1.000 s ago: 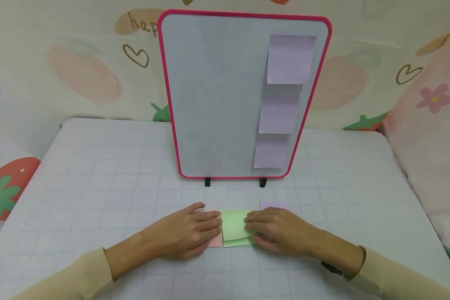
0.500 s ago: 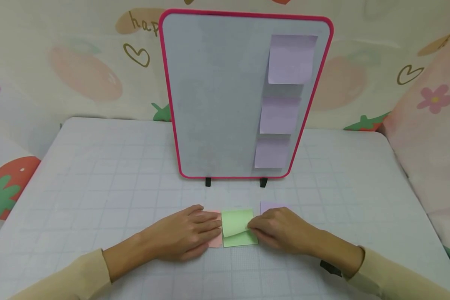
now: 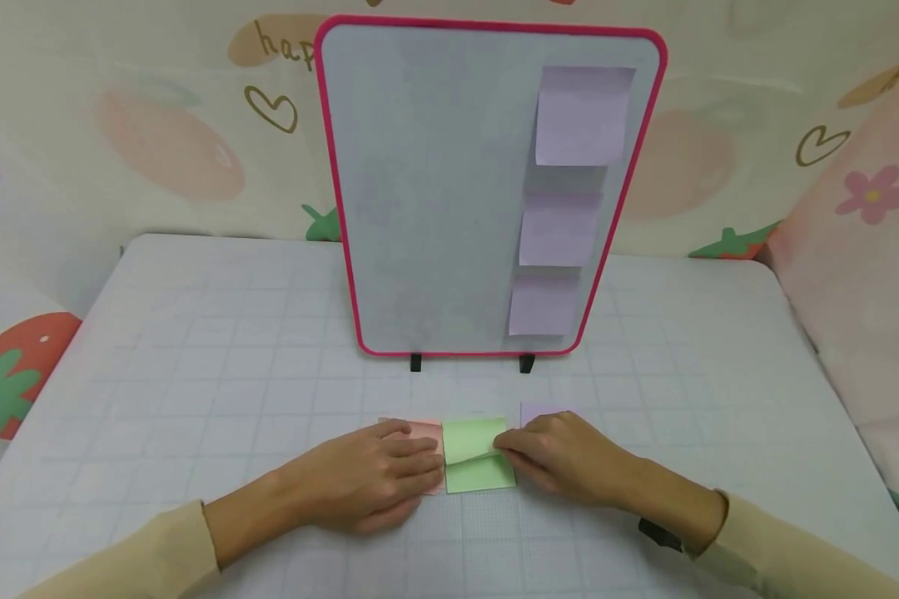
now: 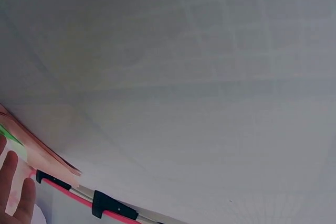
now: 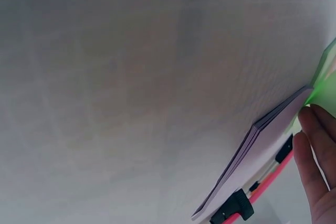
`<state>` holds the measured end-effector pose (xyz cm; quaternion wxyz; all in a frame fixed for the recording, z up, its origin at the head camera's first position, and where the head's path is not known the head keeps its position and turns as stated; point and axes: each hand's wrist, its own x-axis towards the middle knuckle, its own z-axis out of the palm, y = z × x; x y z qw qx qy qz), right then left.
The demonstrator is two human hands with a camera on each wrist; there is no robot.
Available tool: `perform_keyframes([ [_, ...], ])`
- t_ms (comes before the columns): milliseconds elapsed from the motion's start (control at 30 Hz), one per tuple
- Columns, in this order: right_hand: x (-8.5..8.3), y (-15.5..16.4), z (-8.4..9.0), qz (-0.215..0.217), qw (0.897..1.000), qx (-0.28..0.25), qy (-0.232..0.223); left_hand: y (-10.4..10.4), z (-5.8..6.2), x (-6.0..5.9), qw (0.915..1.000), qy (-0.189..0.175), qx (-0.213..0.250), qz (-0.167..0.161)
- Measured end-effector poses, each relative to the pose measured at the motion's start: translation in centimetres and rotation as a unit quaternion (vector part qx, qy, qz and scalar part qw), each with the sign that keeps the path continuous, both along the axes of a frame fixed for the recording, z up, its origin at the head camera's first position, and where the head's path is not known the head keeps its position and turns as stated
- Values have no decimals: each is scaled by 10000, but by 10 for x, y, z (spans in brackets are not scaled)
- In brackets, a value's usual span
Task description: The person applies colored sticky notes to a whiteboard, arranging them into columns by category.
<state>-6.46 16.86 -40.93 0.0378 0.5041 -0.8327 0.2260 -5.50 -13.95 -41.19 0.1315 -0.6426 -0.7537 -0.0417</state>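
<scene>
One green sheet (image 3: 470, 442) peeled higher, right hand (image 3: 562, 457) pinching

Three notepads (image 3: 479, 474) lie side by side before the whiteboard (image 3: 434, 191)

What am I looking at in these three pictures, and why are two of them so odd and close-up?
No machine here: a person works with bare hands, wearing three cameras. The head view looks down over a gridded table. The other two sit on the wrists, skimming the table, so they look odd.

A pink-framed whiteboard stands upright with three purple notes stuck down its right side. In front lie three sticky-note pads: a pink pad, a green pad and a purple pad.

The left hand rests flat on the pink pad. The right hand pinches the green pad's top sheet, which curls upward.
</scene>
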Motion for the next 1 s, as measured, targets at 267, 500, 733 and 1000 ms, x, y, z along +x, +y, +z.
perform_keyframes([
  [267,0,-1,3,-204,9997,15,-105,0,2,1,9997,-157,-185,-102],
  [500,1,-2,3,-336,9994,-99,-75,3,4,3,9994,-217,-248,-136],
  [733,2,-1,2,-424,9990,-84,-145,6,2,2,9991,-71,-420,34],
  [1000,2,-1,3,-449,9988,-159,-148,9,2,1,9983,-100,-546,168],
])
